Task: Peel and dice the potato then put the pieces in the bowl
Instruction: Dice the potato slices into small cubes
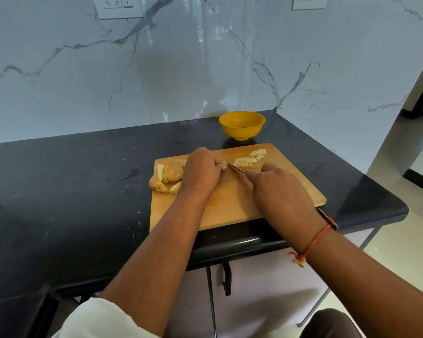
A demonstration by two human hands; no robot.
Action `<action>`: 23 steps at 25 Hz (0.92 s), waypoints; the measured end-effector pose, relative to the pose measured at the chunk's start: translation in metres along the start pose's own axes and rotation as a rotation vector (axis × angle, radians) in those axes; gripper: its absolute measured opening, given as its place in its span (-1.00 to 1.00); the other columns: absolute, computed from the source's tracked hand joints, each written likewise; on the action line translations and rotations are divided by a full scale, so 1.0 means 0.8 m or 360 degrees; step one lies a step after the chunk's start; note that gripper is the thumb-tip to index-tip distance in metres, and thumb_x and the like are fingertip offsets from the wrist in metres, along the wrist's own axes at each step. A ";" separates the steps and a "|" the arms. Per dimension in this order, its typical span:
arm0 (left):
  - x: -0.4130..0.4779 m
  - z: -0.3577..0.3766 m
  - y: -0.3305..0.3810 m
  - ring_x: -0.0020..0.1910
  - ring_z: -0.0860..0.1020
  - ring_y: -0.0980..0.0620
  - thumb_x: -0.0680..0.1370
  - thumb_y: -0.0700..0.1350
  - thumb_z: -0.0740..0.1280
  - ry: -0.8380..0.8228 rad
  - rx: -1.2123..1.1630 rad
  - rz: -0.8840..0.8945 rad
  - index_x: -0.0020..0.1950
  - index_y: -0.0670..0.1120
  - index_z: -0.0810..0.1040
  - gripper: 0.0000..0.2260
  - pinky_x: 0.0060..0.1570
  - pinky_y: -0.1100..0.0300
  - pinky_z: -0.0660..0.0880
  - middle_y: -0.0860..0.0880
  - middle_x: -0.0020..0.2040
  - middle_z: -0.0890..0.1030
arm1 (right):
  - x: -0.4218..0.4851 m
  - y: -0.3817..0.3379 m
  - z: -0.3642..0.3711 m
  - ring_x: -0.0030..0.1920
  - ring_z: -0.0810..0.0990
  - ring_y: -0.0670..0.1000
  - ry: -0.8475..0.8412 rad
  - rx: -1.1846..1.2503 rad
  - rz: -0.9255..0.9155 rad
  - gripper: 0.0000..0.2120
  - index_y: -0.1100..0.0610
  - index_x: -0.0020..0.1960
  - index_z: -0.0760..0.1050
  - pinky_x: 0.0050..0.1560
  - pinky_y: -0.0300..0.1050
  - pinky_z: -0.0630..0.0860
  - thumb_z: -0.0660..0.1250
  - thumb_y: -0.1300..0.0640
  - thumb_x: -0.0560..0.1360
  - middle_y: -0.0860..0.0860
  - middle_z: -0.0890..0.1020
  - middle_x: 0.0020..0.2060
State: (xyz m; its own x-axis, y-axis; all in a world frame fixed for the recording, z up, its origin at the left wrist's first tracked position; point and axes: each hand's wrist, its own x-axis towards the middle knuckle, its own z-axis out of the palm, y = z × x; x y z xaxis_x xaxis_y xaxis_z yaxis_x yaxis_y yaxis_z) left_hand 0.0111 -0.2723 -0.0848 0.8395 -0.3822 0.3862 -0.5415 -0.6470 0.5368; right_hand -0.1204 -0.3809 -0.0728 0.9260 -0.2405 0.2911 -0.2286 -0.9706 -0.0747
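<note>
Stands at the black stone tabletop (83,191) and works over a light wooden cutting board (230,208). Pins a small pale potato piece (222,164) to the board with the left hand (202,172), fingers curled over it and pinching it, knuckles up, forearm slanting in from the lower left. Grips a slim kitchen knife (236,168) in the right hand (281,191), fingers wrapped round the handle and hiding it, wrist low, a red thread bracelet (315,240) round it. Aims the blade up and to the left, tip just beside the left fingertips, so finds the piece directly beyond the tip, on the left-hand side. Cannot tell whether the edge already bites, nor which way the piece's long axis runs, with most of it under the fingers. Probably calls for a short downward cut very close to those fingertips. Has a loose row of pale diced potato cubes (250,157) just right of the blade, towards the round yellow plastic bowl (241,123) on the tabletop just behind the board, nearer the right hand. Leaves a heap of brownish and pale potato chunks (169,175) at the board's left edge, just beside the left hand
</note>
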 end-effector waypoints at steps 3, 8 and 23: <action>0.000 0.000 -0.001 -0.22 0.62 0.02 0.54 -0.07 0.45 -0.0034 0.0008 -0.0029 -0.17 -0.14 0.73 -0.83 -0.27 0.39 0.35 -0.09 -0.21 0.68 | 0.000 -0.001 0.002 -0.17 0.48 -0.05 0.0120 0.0163 0.0085 -0.61 -0.06 0.48 0.37 -0.22 -0.20 0.42 0.13 0.12 0.67 -0.03 0.44 -0.08; 0.000 -0.001 0.001 -0.24 0.58 0.07 0.56 -0.07 0.43 -0.0039 0.0089 -0.0026 -0.05 -0.08 0.74 -0.87 -0.18 0.33 0.39 -0.04 -0.18 0.67 | 0.000 -0.019 0.004 -0.19 0.46 -0.09 0.0191 0.0258 0.0032 -0.62 -0.04 0.47 0.39 -0.22 -0.24 0.41 0.11 0.11 0.68 -0.07 0.42 -0.09; 0.008 0.011 -0.008 -0.28 0.46 0.19 0.57 -0.12 0.40 0.0016 0.0141 -0.0049 0.01 -0.11 0.71 -0.89 -0.29 0.41 0.29 0.02 -0.15 0.62 | 0.032 -0.031 0.014 -0.19 0.41 -0.08 -0.0004 0.0061 -0.0050 -0.72 0.06 0.30 0.52 -0.18 -0.22 0.38 0.14 0.14 0.66 -0.04 0.40 -0.14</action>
State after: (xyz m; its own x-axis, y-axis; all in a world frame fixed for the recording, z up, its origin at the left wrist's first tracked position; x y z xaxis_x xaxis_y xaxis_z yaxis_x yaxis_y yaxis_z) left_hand 0.0206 -0.2762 -0.0923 0.8551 -0.3549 0.3780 -0.5088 -0.7144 0.4803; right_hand -0.0878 -0.3625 -0.0744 0.9332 -0.2101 0.2914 -0.1880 -0.9768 -0.1022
